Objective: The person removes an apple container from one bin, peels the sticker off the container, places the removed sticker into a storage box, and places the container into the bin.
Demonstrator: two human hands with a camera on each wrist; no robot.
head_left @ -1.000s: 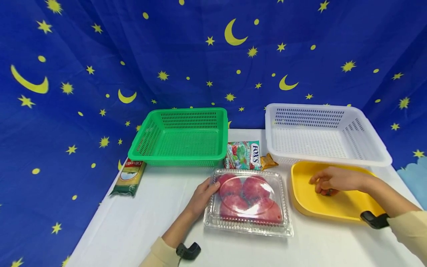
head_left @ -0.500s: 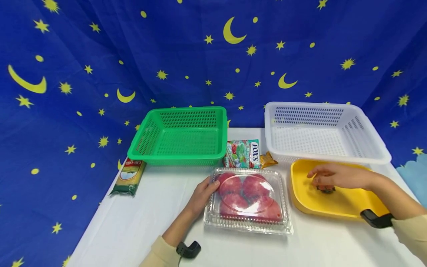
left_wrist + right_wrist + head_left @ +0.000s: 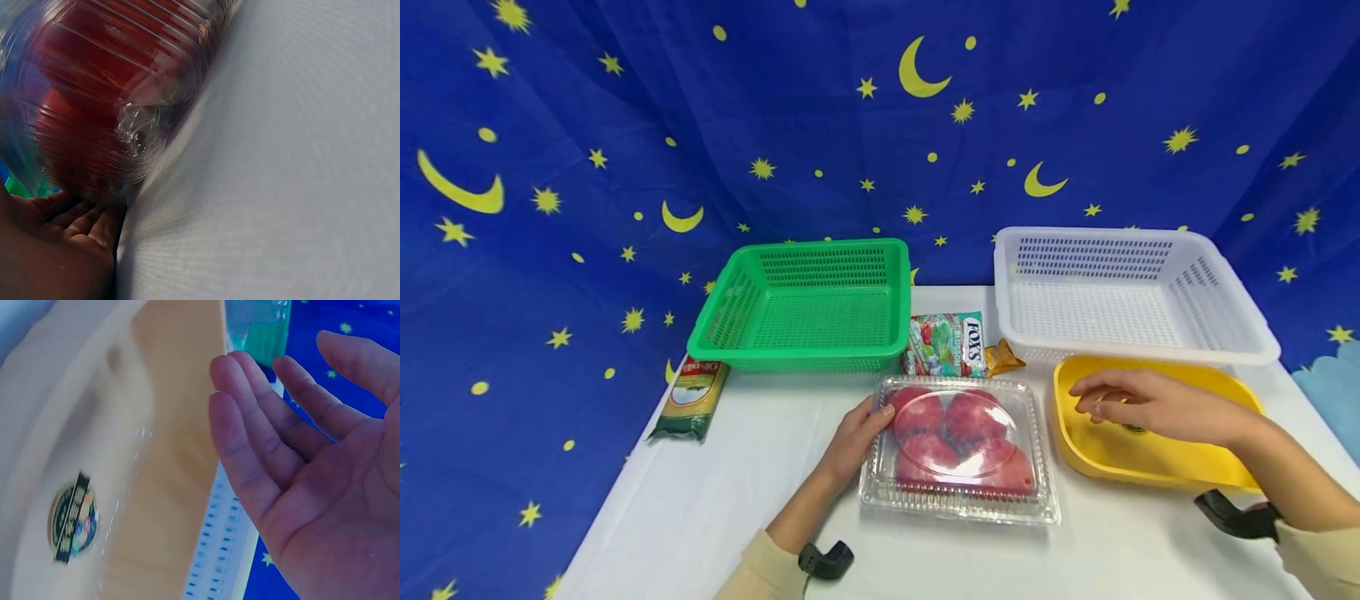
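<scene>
Packaging of green, gold and red plastic [image 3: 688,404] lies at the far left of the white-covered bench [image 3: 700,517], partly hidden by a perforated green plastic basket [image 3: 797,364]. Next comes the person's left grip [image 3: 852,442], clasping the left edge of a clear, ribbed plastic box [image 3: 958,503] that sits mid-bench with round red fruits [image 3: 917,414] inside; neither grip nor box has shifted noticeably, so the box seems steadied. Behind it lie a red and teal printed bag [image 3: 943,346] and a small gold wrapper [image 3: 1003,360]. Farther right, in front of a perforated white plastic basket [image 3: 1138,351], stands a shallow yellow plastic tray [image 3: 1086,456]. Here is the change: above the tray, the right grip [image 3: 1157,408] has loosened its tighter curl and reaches slightly farther left. It holds nothing, palm bare, so it appears free for work; a dark round sticker [image 3: 74,517] shows inside the tray.
</scene>
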